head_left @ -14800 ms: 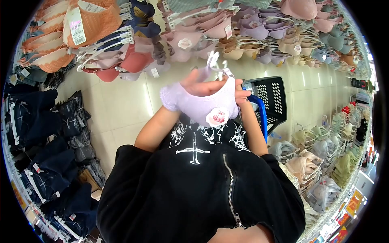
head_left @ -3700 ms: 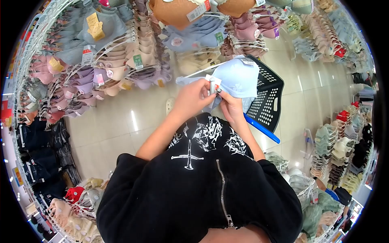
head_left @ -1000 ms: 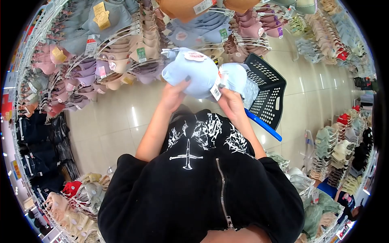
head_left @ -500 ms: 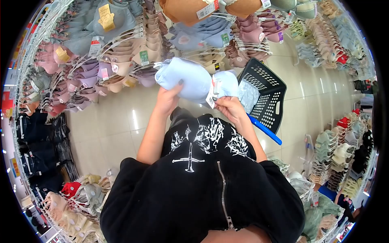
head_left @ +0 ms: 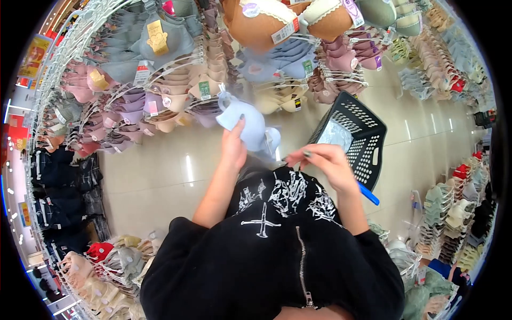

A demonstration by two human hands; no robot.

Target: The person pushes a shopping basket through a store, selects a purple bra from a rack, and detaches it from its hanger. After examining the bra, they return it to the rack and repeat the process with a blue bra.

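Note:
A pale blue bra [head_left: 249,125] is in my left hand [head_left: 233,149], with the thumb lying over one cup and the fingers hidden behind it. Its second cup hangs to the right, partly turned away. My right hand [head_left: 326,160] is to the right of the bra and lower, its fingers bent and pinched together. Whether a thin strap or anything else is between those fingertips, I cannot make out. Beside the right forearm hangs a black shopping basket [head_left: 373,136] with a blue handle [head_left: 368,194]. A clear plastic package [head_left: 337,136] lies in it.
Racks of bras stand ahead, with grey bras [head_left: 165,40] at the left and a brown bra [head_left: 261,24] closest. Dark folded garments [head_left: 58,197] hang at the left. More bras [head_left: 453,208] are on the right, and others [head_left: 101,282] behind left. Tiled floor [head_left: 170,197] shows between racks.
My right hand has come off the bra and its tag, moving right and down. The bra has turned in my left hand, and its right cup now hangs lower. The view has shifted slightly.

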